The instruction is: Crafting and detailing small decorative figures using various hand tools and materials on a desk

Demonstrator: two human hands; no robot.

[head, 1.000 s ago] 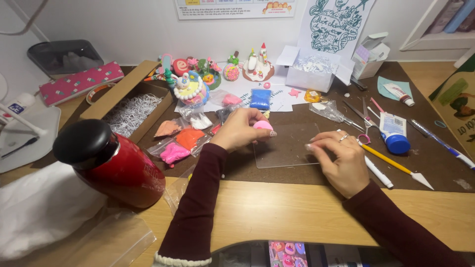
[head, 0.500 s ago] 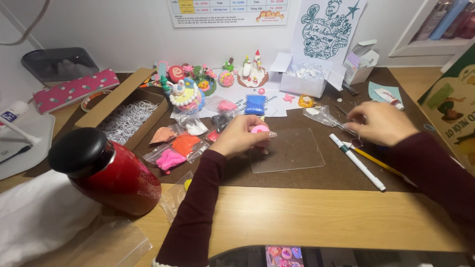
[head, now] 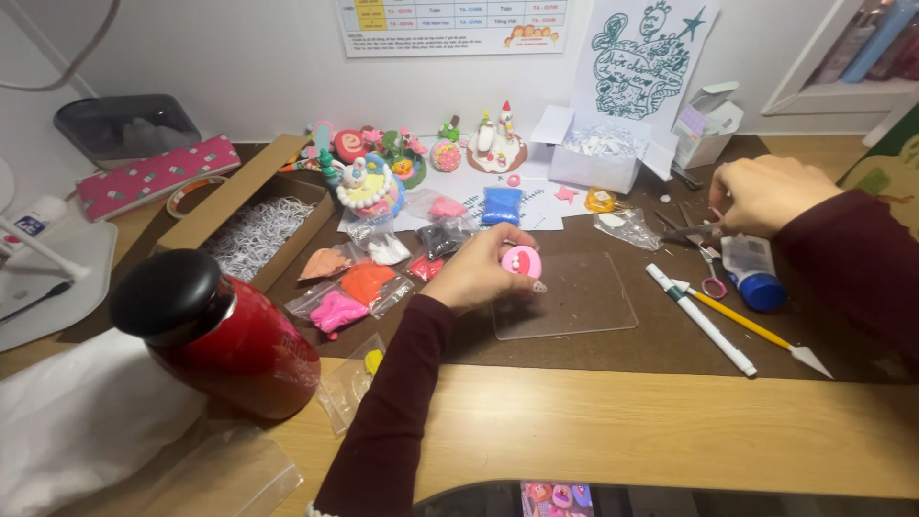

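Observation:
My left hand (head: 483, 269) holds a small round pink clay piece (head: 523, 260) with white dots, just above the near-left corner of a clear plastic sheet (head: 574, 302) on the brown desk mat. My right hand (head: 766, 191) is off to the right, over a cluster of small metal tools, its fingers closed on a thin metal tool (head: 691, 231). Small scissors with pink handles (head: 710, 276) lie just below that hand. Dark red sleeves cover both arms.
Bags of coloured clay (head: 356, 287) lie left of my left hand. Finished clay figures (head: 402, 163) line the wall. A cardboard box with shredded paper (head: 251, 230), a red bottle with black cap (head: 215, 335), a white pen (head: 701, 319), a yellow tool (head: 751, 327) and a blue-capped glue bottle (head: 751, 278) surround the mat.
My right hand has left the clear sheet and gone up to the right, to the metal tools. My left hand still holds the pink piece in nearly the same place.

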